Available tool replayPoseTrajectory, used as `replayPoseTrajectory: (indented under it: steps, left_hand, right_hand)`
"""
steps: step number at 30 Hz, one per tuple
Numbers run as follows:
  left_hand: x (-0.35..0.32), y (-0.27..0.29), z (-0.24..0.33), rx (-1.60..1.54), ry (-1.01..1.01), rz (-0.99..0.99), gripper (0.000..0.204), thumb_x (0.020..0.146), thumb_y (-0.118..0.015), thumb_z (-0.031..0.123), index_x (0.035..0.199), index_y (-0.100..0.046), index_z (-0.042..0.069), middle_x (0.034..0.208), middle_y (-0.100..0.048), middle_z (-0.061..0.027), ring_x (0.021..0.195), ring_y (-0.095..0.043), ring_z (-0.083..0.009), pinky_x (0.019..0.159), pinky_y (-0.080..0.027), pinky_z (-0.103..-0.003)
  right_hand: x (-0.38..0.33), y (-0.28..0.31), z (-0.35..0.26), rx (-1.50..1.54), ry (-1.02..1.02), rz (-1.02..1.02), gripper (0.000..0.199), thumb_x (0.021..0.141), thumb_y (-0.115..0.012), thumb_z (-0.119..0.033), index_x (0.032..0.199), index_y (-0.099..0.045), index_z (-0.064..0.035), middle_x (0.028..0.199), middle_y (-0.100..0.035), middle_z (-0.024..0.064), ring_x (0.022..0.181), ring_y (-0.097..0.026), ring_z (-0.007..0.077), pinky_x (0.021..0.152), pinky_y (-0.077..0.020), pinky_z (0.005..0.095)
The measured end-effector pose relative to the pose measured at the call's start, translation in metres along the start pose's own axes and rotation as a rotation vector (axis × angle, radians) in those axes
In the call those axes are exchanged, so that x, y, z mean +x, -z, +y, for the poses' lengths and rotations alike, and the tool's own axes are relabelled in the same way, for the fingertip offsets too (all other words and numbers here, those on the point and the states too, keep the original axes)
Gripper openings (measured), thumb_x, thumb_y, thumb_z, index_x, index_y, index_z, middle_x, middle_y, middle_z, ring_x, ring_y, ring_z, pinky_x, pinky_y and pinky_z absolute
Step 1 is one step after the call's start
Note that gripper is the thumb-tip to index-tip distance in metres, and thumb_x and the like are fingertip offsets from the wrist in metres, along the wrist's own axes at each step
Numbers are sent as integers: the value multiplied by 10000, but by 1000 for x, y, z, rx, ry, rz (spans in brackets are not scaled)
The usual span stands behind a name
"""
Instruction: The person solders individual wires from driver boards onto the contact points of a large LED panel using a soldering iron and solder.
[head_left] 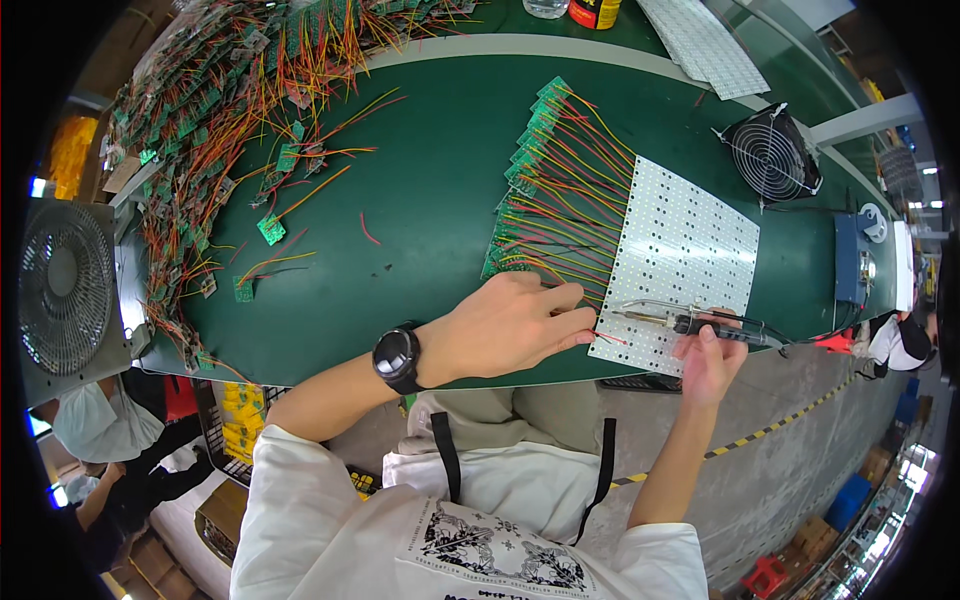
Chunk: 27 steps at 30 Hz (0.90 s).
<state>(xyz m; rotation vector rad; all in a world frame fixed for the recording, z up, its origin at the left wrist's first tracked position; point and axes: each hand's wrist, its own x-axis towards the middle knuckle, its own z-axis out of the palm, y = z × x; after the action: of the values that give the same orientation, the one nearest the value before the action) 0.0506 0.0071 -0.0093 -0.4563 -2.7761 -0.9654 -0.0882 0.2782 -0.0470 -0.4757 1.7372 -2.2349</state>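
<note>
My right hand [710, 365] is closed around the black handle of a soldering iron [735, 332], whose metal tip points left over the lower part of a white LED panel [690, 230]. A thin metal guide runs along the iron. My left hand [520, 322], wearing a black watch, is bent at the panel's lower left edge, its fingertips pinched on thin wires [608, 338]; the fingers partly hide them. From the panel's left edge, red, yellow and black wires [575, 205] lead to a slanting row of small green circuit boards [535, 140].
A big heap of wired circuit boards [215, 110] covers the green table's [430, 210] left side, with a few loose boards [271, 229] beside it. A small black fan [770, 155] and a blue box-shaped unit [852, 258] stand at right. More white panels [705, 50] lie at the back.
</note>
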Motion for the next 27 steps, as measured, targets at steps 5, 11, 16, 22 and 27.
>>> replayPoseTrajectory:
  steps: [5,11,16,22,27]
  left_hand:
    - [4,-15,2,46,-43,289,239,824,-698,217,1017,-668,80,924,-577,-21,757,-577,-214,691,-481,-358]
    - [-3,-14,3,100,-209,356,280,707,-714,117,985,-734,86,875,-607,2,837,-593,-192,771,-483,-337]
    - [-5,-23,-1,226,-183,372,251,675,-720,98,925,-730,74,826,-600,6,816,-586,-179,758,-476,-338]
    - [-5,-24,-5,191,-40,296,165,675,-733,85,836,-699,78,803,-590,5,738,-547,-178,680,-455,-325]
    - [-5,-24,-6,173,-61,284,165,686,-733,102,846,-696,80,815,-583,1,734,-541,-177,660,-447,-320]
  right_hand:
    - [1,-1,2,-3,6,10,248,884,-648,-50,1088,-565,63,984,-643,162,574,-590,201,467,-480,314]
    - [1,2,2,-11,1,17,254,883,-651,-51,1093,-563,61,984,-646,164,556,-587,200,466,-476,307]
    - [-1,0,1,-20,-8,42,259,877,-656,-45,1096,-562,59,986,-647,158,576,-600,202,461,-485,310]
    - [0,3,-1,-64,-7,-71,270,862,-657,-18,1106,-565,55,981,-648,151,602,-610,206,454,-504,318]
    - [0,2,-2,-84,-7,-96,288,856,-654,-15,1122,-576,65,953,-651,150,605,-613,207,456,-504,317]
